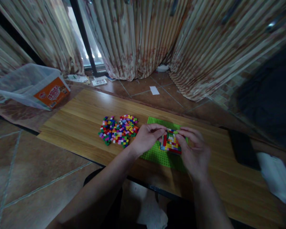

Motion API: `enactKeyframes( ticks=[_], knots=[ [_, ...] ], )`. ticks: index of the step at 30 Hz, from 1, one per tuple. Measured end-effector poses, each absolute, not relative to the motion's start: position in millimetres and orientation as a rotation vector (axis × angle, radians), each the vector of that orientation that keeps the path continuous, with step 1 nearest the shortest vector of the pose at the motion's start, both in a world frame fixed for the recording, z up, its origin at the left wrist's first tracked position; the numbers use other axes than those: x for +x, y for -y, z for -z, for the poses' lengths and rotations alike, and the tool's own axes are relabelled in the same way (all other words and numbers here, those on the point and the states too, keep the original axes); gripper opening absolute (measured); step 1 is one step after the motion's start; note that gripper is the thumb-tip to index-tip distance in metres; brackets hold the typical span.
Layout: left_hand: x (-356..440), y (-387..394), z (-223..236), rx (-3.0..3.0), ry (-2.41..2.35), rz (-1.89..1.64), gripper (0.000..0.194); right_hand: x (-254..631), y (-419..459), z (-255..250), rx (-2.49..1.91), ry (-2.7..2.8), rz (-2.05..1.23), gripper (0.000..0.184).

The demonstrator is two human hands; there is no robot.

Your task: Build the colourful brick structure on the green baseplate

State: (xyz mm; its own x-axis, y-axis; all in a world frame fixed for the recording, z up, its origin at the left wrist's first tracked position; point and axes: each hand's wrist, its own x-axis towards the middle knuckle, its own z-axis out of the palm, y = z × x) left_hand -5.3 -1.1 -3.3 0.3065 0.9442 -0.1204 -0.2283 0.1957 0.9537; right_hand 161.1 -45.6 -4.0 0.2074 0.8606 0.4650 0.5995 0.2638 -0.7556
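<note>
On the green baseplate [154, 156], toward its right part, stood the brick structure [171, 144], made of many small bricks in red, yellow, white, blue and other colours. Both hands were at it, one from each side and a little apart from one another. The left hand [145, 137] had its thumb and forefinger brought close together at the far left corner. The right hand [195, 154] was bent around the right side, with its fingertips at the upper edge. Whether a single brick was pinched between the fingers, I cannot tell, because they covered this place and the view was somewhat blurred.

In my judgement, the step in hand was the setting or the pressing of a small piece at the far edge of the structure. The next move called, I think, for even pressure downward, with the other hand supporting the wall, so that the neighbouring bricks would not loosen.

To the left of the baseplate, near the left hand, lay the loose bricks [119, 134], spread on the wooden table [85, 109]. Farther away, beyond the table's left end, was a clear plastic box [19, 86] with an orange label.
</note>
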Motion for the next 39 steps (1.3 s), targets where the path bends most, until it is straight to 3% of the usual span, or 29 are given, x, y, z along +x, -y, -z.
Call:
enactKeyframes(
  ticks=[8,39],
  knots=[
    [-9.2,-2.0,19.7,1.416,-1.150,-0.861,0.017,178.8,47.8,11.4,-1.502,1.675,-0.474,0.010],
    [-6.9,5.5,5.8,1.648,-1.220,-0.732,0.024,158.0,51.0,29.3,-1.473,1.690,-0.105,0.014]
  ],
)
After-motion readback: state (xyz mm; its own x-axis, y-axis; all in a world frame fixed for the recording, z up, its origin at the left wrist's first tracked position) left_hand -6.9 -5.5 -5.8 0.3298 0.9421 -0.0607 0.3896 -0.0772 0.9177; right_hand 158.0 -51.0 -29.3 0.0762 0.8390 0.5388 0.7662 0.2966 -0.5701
